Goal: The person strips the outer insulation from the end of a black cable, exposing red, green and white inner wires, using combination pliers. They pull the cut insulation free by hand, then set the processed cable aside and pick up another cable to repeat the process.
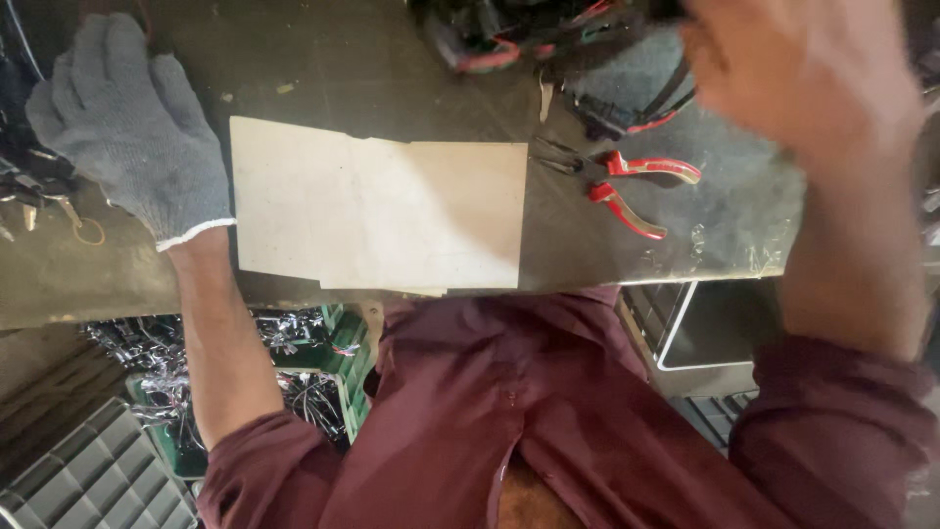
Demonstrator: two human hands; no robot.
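Head view: our grey knit-gloved left hand (127,122) lay flat, fingers spread, beside the pale cardboard sheet (377,216); our bare right hand (803,73), blurred, fingers unreadable, risked knocking the red-handled pliers (627,191).

Glove (132,127): grey knit, white cuff. Card (377,206) beside its fingers: pale beige, plain. Pliers (627,191): red handles, dark jaws. Worktop (392,59): dull grey-brown. Shirt (548,411): maroon.
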